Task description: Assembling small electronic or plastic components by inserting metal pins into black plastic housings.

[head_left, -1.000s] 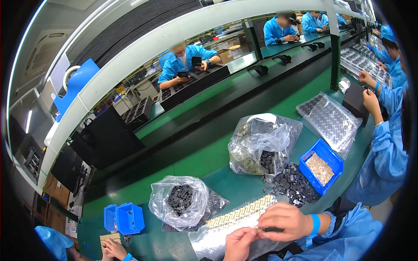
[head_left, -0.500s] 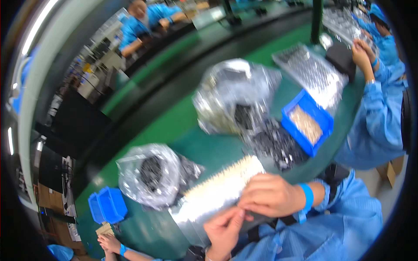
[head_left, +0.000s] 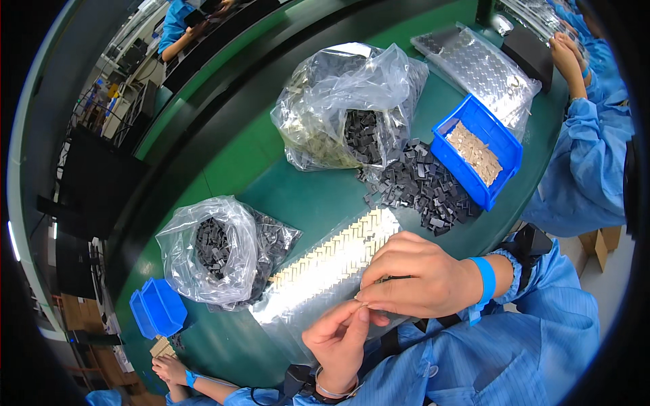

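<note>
My left hand (head_left: 342,338) and my right hand (head_left: 420,281) meet fingertip to fingertip above the near edge of the workbench. Both are closed in a pinch. A sliver of something tan shows between the fingertips, too small to name. Just beyond the hands lies a shiny clear plastic sheet (head_left: 284,308) with rows of small beige pieces (head_left: 325,256) across it. Right of the sheet is a loose pile of small black plastic parts (head_left: 430,186). Beside that pile, a blue bin (head_left: 497,183) holds flat beige pieces (head_left: 474,152).
Clear bags of black parts stand left (head_left: 179,250) and farther back (head_left: 305,111). A blue divided bin (head_left: 159,308) sits far left, near another person's hands (head_left: 169,369). A clear blister tray (head_left: 474,61) and a black block (head_left: 528,55) lie back right, near a co-worker's hands (head_left: 567,57).
The bench and its contents have shifted up and left in the view, which is sharper now. My two hands stay pinched together, slightly higher and to the left in the picture.
</note>
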